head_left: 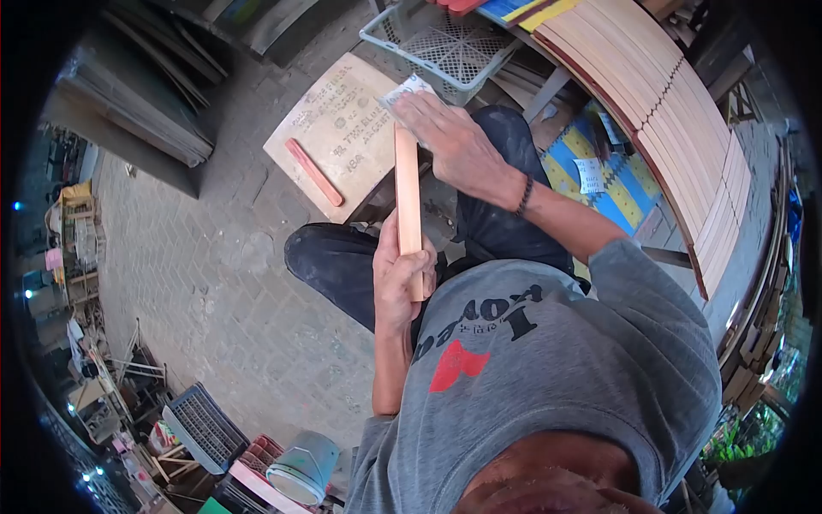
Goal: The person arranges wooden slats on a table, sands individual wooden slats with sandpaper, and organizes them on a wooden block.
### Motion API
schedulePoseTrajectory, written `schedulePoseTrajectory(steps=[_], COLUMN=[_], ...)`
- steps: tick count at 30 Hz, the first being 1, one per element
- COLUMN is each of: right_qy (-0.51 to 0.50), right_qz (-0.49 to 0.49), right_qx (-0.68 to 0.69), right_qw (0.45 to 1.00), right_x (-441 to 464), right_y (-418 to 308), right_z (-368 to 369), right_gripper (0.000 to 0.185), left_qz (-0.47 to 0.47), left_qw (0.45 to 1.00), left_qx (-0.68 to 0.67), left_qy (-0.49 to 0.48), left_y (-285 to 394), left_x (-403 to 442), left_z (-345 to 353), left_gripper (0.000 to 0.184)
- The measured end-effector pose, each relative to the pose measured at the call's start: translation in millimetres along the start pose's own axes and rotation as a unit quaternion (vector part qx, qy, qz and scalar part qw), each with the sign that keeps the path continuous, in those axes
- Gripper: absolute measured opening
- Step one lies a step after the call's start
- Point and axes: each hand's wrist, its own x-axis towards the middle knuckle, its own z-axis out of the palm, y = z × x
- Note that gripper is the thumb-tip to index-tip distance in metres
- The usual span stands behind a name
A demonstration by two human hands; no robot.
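My left hand (401, 272) is wrapped round the lower part of a pale wooden slat (409, 193), which stands roughly lengthwise in front of my chest. At the slat's far end, my right hand (452, 141), with a dark beaded bracelet at the wrist, presses a folded piece of sandpaper (402, 91) with printed backing. Its fingers lie over the sheet and hide part of it. Beyond the hands, a low wooden board (330, 111) with stencilled lettering carries a reddish wooden stick (314, 172) with rounded ends.
Right of me, long rows of wooden slats (638, 94) lie on a blue and yellow rack (616, 193). A light blue plastic crate (462, 84) sits ahead. Stacked panels (128, 120) stand at the left; a bucket (304, 467) and a dark crate (205, 427) are lower left.
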Motion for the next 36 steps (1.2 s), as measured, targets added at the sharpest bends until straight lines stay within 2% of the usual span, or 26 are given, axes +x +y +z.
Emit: schedulePoseTrajectory(steps=[1,2,3,5,9,11,16,21,23,27,29,32,35,36], right_qy=[0.007,0.007,-0.028,-0.040,-0.007,-0.019,-0.073,-0.005,-0.004,-0.052,-0.049,0.008,0.020,0.015], right_qz=[-0.003,-0.049,-0.081,-0.088,-0.049,0.003,-0.111,-0.064,0.006,-0.121,-0.107,-0.045,-0.010,-0.045], right_qx=[0.006,0.039,-0.005,0.017,-0.032,-0.029,0.063,0.000,-0.009,0.066,0.078,0.013,-0.001,0.035], right_qw=[1.000,0.998,0.996,0.995,0.998,0.999,0.989,0.998,1.000,0.989,0.990,0.999,1.000,0.998], right_x=[-4.3,-15.8,-24.2,-25.6,-4.5,-2.7,-43.4,-8.9,-3.2,-36.7,-36.3,-11.6,-6.8,-12.5], right_y=[-11.5,-18.8,-33.1,-33.6,-2.5,-4.8,-45.2,3.3,-0.1,-40.9,-32.3,6.7,-2.5,-10.2], right_z=[-3.8,2.6,2.7,4.1,1.5,-2.7,0.8,9.3,9.4,1.2,5.5,11.1,3.8,0.7], right_gripper=[0.063,0.062,0.060,0.060,0.063,0.062,0.058,0.063,0.065,0.050,0.052,0.067,0.067,0.065], left_qz=[-0.001,-0.007,-0.011,-0.003,-0.022,-0.019,-0.013,-0.005,-0.004,0.003,-0.004,-0.014,-0.014,-0.014], left_qw=[1.000,1.000,1.000,1.000,0.996,0.997,0.999,1.000,1.000,0.998,0.996,0.997,0.997,0.996], left_qx=[0.000,-0.001,-0.001,-0.001,0.085,0.074,0.032,0.015,-0.003,-0.060,-0.089,-0.071,-0.059,-0.059], left_qy=[0.007,0.013,0.016,0.022,0.026,0.020,0.034,0.006,0.001,0.007,0.011,-0.025,-0.053,-0.068], left_y=[-1.0,-1.9,-3.0,-3.6,-3.7,-2.8,-11.8,-3.8,-0.2,0.2,-3.0,-0.7,4.0,4.1], left_x=[-0.7,-0.8,-1.9,-1.0,-1.6,-0.7,1.1,0.4,-0.6,-1.8,-2.9,-0.1,0.9,0.0], left_z=[-0.1,1.5,1.0,0.8,-4.0,-3.9,-8.0,-3.4,-3.5,-7.3,-7.6,-5.1,-6.9,-8.0], left_gripper=[0.075,0.076,0.076,0.078,0.080,0.079,0.077,0.078,0.075,0.074,0.072,0.072,0.071,0.069])
